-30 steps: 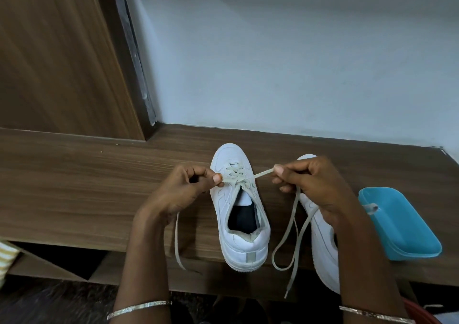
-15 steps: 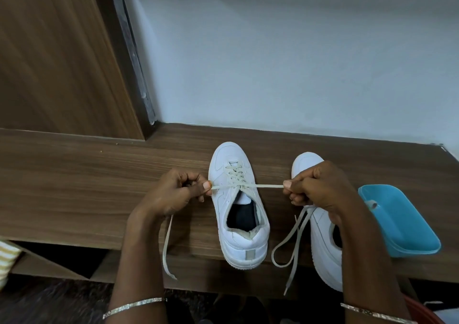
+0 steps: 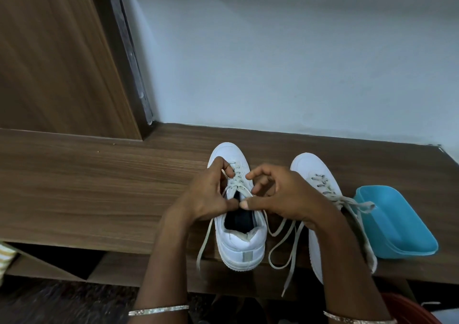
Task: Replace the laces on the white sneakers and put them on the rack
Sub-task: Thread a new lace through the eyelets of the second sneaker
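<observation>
Left hand (image 3: 208, 194) sits over the throat of the nearer white sneaker (image 3: 241, 244), its fingers curled tightly. The forefinger hooks a strand of the pale grey lace (image 3: 233, 183) up by the top eyelets, and the thumb bears down just above the shoe's opening. Right hand (image 3: 280, 194) meets it from the other side, thumb tip against thumb tip, with its fingers also bent in over the crossings. It seems to pinch the lace under that thumb, though the hold itself is hidden by the knuckles.

One free end of the lace runs out below the left hand and hangs past the front edge of the wooden shelf (image 3: 99, 187). The other comes out under the right hand, loops across the boards between the two shoes and trails over the edge as well.

This sneaker stands upright on the shelf, toe to the white wall (image 3: 273, 62) and heel toward the person. A second white sneaker (image 3: 313, 169) stands just beside it on the right, pointing the same way. It is laced, and its loose ends drape toward a blue tray (image 3: 397, 224) that lies against its outer side. A brown wooden panel (image 3: 49, 62) rises at the left. Each wrist wears a thin bangle (image 3: 159, 310).
</observation>
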The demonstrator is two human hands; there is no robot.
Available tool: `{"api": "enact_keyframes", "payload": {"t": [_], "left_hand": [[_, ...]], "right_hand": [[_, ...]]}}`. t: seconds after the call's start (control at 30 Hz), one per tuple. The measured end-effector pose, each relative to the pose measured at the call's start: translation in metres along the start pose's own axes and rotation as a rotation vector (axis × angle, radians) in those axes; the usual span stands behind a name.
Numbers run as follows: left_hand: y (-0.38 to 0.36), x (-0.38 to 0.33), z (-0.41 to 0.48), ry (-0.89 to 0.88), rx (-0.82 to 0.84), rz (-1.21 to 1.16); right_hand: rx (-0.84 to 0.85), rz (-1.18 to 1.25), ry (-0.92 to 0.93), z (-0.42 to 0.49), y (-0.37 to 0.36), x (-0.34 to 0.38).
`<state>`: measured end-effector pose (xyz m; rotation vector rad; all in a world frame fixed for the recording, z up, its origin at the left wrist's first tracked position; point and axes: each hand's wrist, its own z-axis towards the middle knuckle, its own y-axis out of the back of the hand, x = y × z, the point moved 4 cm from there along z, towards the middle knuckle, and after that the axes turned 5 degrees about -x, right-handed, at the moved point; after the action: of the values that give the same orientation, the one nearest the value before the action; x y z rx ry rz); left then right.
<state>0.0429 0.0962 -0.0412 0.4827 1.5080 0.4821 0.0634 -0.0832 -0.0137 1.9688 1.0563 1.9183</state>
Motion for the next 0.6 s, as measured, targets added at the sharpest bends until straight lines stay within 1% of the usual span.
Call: {"api": "enact_keyframes", "payload": {"t": [0.17,0.23,0.3,0.37,0.43,0.5,0.6], "left_hand": [[-0.007,-0.016,-0.005,-0.057,-0.266,0.288],[-0.01,-0.023,-0.009,-0.043,-0.368,0.401],[-0.012,-0.026,-0.013,-0.024,-0.474,0.458],[-0.012,-0.026,-0.014,-0.003,-0.553,0.478],[-0.012,-0.026,-0.016,-0.002,-0.609,0.47],[-0.013,-0.027,-0.018,-0.044,-0.655,0.466],[-0.016,-0.025,-0.018,-0.082,-0.707,0.513]], "right_hand": [[-0.119,-0.296,0.1,0.006,-0.015,0.008],[-0.203,-0.416,0.143,0.005,-0.022,0.011],[-0.307,-0.498,0.18,0.004,-0.03,0.014],[-0.395,-0.519,0.199,0.004,-0.036,0.015],[-0.464,-0.492,0.18,0.004,-0.04,0.014],[-0.528,-0.453,0.168,0.003,-0.042,0.012],[-0.584,-0.468,0.172,0.003,-0.045,0.012]]}}
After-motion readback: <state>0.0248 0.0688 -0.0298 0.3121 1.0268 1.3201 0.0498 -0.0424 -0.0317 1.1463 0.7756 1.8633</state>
